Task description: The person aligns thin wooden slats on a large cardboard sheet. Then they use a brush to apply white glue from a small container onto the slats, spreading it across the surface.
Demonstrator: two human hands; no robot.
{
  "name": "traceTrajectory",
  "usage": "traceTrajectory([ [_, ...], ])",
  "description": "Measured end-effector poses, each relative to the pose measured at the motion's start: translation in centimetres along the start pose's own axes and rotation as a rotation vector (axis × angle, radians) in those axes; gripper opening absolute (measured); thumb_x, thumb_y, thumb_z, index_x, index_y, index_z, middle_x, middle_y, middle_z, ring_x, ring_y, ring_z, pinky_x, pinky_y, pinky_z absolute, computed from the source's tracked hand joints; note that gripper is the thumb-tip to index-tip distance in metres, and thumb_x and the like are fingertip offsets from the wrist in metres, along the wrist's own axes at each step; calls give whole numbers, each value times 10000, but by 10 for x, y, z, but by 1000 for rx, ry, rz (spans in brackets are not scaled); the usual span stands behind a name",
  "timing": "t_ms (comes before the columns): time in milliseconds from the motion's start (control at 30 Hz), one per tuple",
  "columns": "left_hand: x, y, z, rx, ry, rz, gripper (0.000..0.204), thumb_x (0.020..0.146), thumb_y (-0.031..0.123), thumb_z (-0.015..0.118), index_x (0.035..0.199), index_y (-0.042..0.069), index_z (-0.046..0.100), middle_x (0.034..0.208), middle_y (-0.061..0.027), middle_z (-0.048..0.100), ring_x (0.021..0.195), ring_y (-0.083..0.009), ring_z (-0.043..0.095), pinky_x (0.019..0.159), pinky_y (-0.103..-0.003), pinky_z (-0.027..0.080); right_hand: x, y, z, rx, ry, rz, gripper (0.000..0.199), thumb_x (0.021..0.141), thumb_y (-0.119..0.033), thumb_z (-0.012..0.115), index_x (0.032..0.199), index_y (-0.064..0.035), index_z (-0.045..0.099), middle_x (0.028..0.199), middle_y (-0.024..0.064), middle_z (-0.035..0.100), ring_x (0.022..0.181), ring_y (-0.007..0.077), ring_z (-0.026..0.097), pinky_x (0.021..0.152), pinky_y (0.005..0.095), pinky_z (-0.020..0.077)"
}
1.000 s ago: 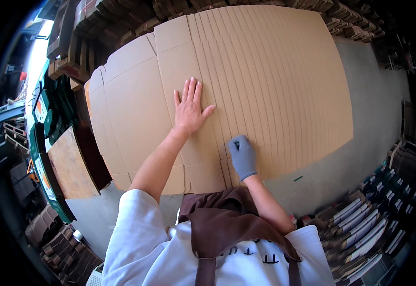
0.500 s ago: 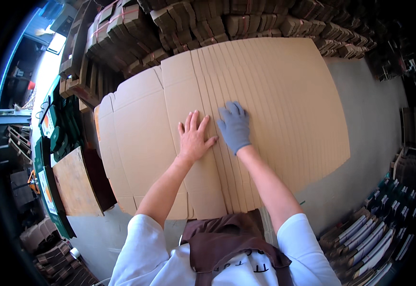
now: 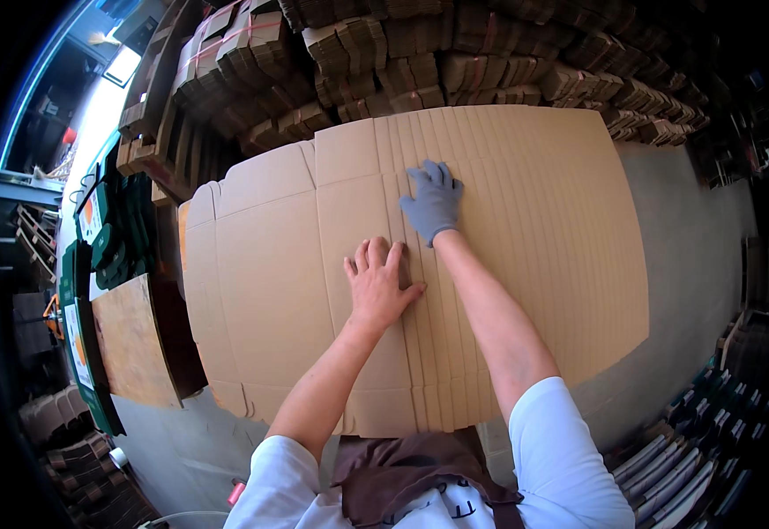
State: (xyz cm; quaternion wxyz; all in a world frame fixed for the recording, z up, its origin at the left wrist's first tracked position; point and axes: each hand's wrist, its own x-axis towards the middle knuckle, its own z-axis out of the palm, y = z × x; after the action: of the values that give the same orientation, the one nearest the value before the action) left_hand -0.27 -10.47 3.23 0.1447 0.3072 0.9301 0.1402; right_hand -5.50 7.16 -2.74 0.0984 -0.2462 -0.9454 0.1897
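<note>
Your right hand (image 3: pixel 432 201), upper centre, now is farther above your left hand (image 3: pixel 377 289), covering more cardboard (image 3: pixel 265 291); both have fingers spread, released.

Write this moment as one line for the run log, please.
left hand: bare, on cardboard | right hand: gloved, on cardboard, farther forward | beyond: stacked bundles

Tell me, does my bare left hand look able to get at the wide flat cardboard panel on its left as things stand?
Probably yes: the left hand is just right of the cardboard panel, nothing visible blocks the way, and the gloved right hand is farther right.
</note>
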Motion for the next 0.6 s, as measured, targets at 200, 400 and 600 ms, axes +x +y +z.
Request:
traceTrajectory([
  [200,4,1,-2,8,-31,-27,891,661,488,835,1396,134,474,1497,-157,313,1381,-382,264,1118,-612,196,0,0,-2,19,-26,16,496,772,-310,716,1238,-193,594,1422,58,442,1382,270,311,1080,519,265],
  [400,5,0,-3,21,-27,-18,906,653,507,836,1399,139,475,1505,-165,301,1379,-390,269,1111,-622,202,2,-1,-5,13,-43,22,513,766,-327,738,1240,-199,593,1423,57,439,1382,267,314,1078,520,273],
  [600,6,1,-3,31,-36,-14,911,652,522,832,1397,139,476,1505,-172,297,1376,-400,273,1104,-635,204,4,-3,-8,-12,-60,41,511,760,-343,753,1227,-203,599,1392,43,454,1369,265,330,1064,523,297],
])
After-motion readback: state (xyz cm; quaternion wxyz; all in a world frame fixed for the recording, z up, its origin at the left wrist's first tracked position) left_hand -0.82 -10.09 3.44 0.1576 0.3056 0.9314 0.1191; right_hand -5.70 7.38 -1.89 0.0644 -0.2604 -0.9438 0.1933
